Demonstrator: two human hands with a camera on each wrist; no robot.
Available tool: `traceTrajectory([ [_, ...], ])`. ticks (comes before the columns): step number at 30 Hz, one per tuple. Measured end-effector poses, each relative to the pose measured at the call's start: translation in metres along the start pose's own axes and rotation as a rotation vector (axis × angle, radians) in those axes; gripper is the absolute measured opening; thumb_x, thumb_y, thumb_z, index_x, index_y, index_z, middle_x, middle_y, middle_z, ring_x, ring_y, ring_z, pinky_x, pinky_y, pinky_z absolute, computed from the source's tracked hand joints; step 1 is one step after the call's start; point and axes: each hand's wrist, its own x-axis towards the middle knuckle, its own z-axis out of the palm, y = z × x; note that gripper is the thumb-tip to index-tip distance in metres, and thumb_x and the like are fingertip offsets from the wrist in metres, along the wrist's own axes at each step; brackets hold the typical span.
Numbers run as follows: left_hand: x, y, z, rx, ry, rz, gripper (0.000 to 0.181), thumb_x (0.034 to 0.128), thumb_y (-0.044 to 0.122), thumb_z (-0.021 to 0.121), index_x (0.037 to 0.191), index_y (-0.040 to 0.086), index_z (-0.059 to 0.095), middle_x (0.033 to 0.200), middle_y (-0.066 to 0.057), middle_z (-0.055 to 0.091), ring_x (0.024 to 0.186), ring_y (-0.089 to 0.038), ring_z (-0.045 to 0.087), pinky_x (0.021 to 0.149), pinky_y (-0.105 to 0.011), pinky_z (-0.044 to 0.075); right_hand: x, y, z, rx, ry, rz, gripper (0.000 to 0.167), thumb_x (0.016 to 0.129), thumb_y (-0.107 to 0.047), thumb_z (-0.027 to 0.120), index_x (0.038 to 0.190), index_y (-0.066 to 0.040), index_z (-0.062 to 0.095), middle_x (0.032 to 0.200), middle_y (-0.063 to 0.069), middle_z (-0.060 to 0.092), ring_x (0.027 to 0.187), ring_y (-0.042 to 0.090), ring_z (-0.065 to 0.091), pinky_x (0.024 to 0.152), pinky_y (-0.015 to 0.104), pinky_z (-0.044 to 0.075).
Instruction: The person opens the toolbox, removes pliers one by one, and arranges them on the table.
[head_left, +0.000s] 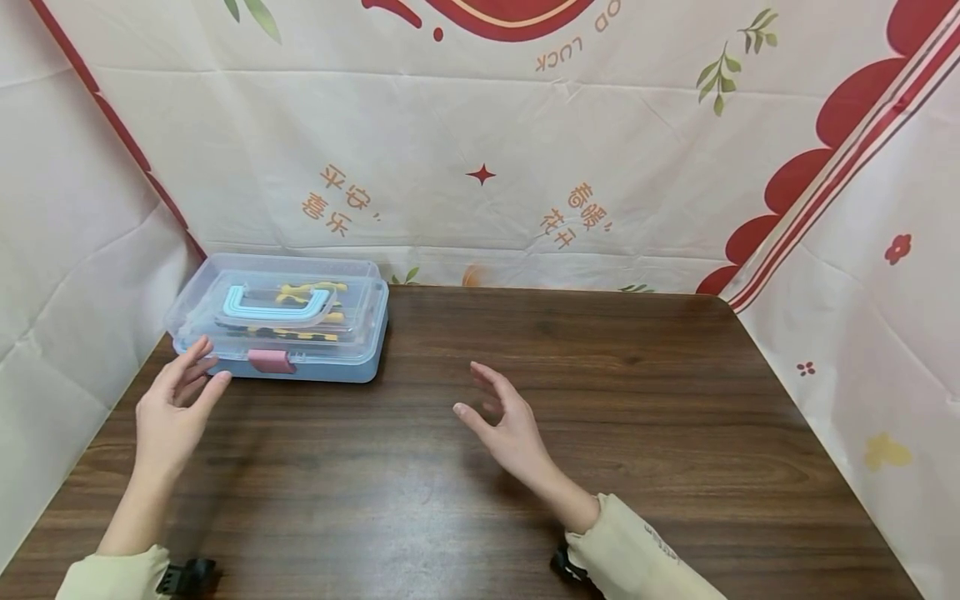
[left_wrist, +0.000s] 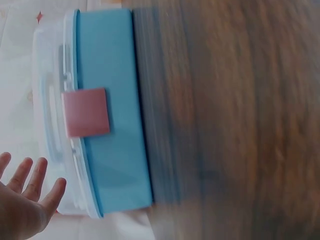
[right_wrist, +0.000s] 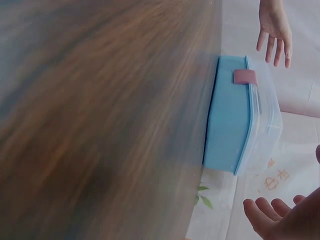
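A blue plastic box (head_left: 330, 368) with a clear lid, a light blue handle (head_left: 276, 313) and a pink latch (head_left: 272, 361) stands at the table's back left. Yellow and dark items show faintly through the lid. My left hand (head_left: 174, 408) is in front of the box's left end, fingers spread and holding nothing; whether it touches the box I cannot tell. In the left wrist view the latch (left_wrist: 86, 112) lies flat against the box front. My right hand (head_left: 510, 429) hovers above the table right of the box, fingers relaxed, with nothing in it.
The brown wooden table (head_left: 637, 400) reaches to a printed white cloth (head_left: 450, 125) hanging behind it. More cloth hangs along the left and right sides.
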Motion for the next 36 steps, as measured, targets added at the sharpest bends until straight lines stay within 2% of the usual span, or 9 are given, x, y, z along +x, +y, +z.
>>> traceTrajectory([
  [1, 0.001, 0.0, -0.002, 0.025, 0.002, -0.026, 0.049, 0.079, 0.0, 0.064, 0.126, 0.006, 0.05, 0.119, -0.004, 0.053, 0.1, -0.006, 0.052, 0.08, -0.013, 0.039, 0.001, -0.001, 0.002, 0.002, -0.006, 0.005, 0.049, 0.081, -0.008, 0.064, 0.126, -0.001, 0.043, 0.12, 0.016, 0.048, 0.11, 0.03, 0.045, 0.082, 0.048, 0.041],
  [3, 0.004, -0.03, -0.008, 0.034, 0.013, -0.016, 0.05, 0.079, 0.002, 0.065, 0.126, 0.011, 0.05, 0.119, -0.004, 0.053, 0.099, -0.006, 0.053, 0.08, -0.012, 0.04, 0.002, -0.003, 0.004, 0.008, -0.016, 0.012, 0.05, 0.081, -0.008, 0.064, 0.126, -0.001, 0.043, 0.121, 0.016, 0.048, 0.11, 0.032, 0.045, 0.082, 0.049, 0.041],
  [8, 0.006, -0.049, -0.014, -0.03, 0.032, -0.021, 0.047, 0.0806, 0.004, 0.063, 0.126, 0.011, 0.051, 0.116, -0.005, 0.055, 0.099, -0.006, 0.054, 0.079, -0.012, 0.039, 0.006, -0.006, 0.011, 0.02, -0.035, 0.029, 0.049, 0.082, -0.01, 0.063, 0.126, -0.002, 0.044, 0.121, 0.015, 0.048, 0.109, 0.033, 0.045, 0.082, 0.049, 0.041],
  [10, 0.004, -0.027, -0.012, -0.052, 0.045, -0.067, 0.046, 0.0808, 0.001, 0.061, 0.125, 0.006, 0.05, 0.114, -0.006, 0.055, 0.097, -0.005, 0.054, 0.079, -0.011, 0.039, 0.008, -0.006, 0.013, 0.027, -0.042, 0.042, 0.048, 0.082, -0.011, 0.063, 0.125, -0.003, 0.044, 0.122, 0.014, 0.048, 0.109, 0.032, 0.045, 0.082, 0.048, 0.041],
  [12, 0.004, -0.024, -0.013, -0.062, 0.053, -0.091, 0.045, 0.0808, 0.0, 0.061, 0.124, 0.004, 0.05, 0.113, -0.006, 0.056, 0.096, -0.004, 0.054, 0.078, -0.011, 0.039, 0.009, -0.005, 0.016, 0.038, -0.053, 0.048, 0.048, 0.083, -0.011, 0.062, 0.126, -0.002, 0.043, 0.122, 0.015, 0.047, 0.109, 0.032, 0.045, 0.082, 0.048, 0.04],
  [20, 0.007, -0.037, -0.02, 0.019, 0.102, -0.143, 0.046, 0.0825, 0.006, 0.061, 0.126, 0.008, 0.049, 0.113, -0.002, 0.055, 0.093, 0.0, 0.053, 0.074, -0.008, 0.039, 0.017, 0.026, 0.035, 0.062, -0.068, 0.083, 0.048, 0.083, -0.029, 0.062, 0.126, -0.017, 0.045, 0.124, 0.002, 0.047, 0.109, 0.02, 0.047, 0.081, 0.042, 0.043],
  [26, 0.01, -0.044, -0.026, 0.035, 0.116, -0.229, 0.047, 0.0839, 0.01, 0.06, 0.129, 0.015, 0.047, 0.114, 0.001, 0.053, 0.093, 0.002, 0.052, 0.073, -0.008, 0.039, 0.025, 0.026, 0.047, 0.123, -0.054, 0.096, 0.046, 0.083, -0.029, 0.061, 0.124, -0.014, 0.047, 0.123, 0.004, 0.048, 0.108, 0.023, 0.048, 0.08, 0.04, 0.045],
  [33, 0.023, -0.114, -0.038, -0.335, 0.041, -0.306, 0.058, 0.0807, 0.014, 0.065, 0.133, 0.016, 0.04, 0.124, -0.005, 0.045, 0.098, -0.007, 0.05, 0.066, -0.011, 0.044, 0.04, 0.018, 0.061, 0.141, -0.004, 0.101, 0.046, 0.082, -0.026, 0.063, 0.123, -0.011, 0.049, 0.12, 0.006, 0.05, 0.103, 0.024, 0.052, 0.077, 0.035, 0.046],
  [36, 0.029, -0.129, -0.04, -0.426, 0.029, -0.34, 0.062, 0.0801, 0.016, 0.065, 0.135, 0.016, 0.037, 0.127, -0.006, 0.041, 0.101, -0.01, 0.048, 0.066, -0.013, 0.045, 0.046, 0.017, 0.068, 0.138, 0.015, 0.129, 0.045, 0.081, -0.028, 0.064, 0.122, -0.013, 0.05, 0.118, 0.004, 0.051, 0.1, 0.023, 0.054, 0.076, 0.032, 0.046],
])
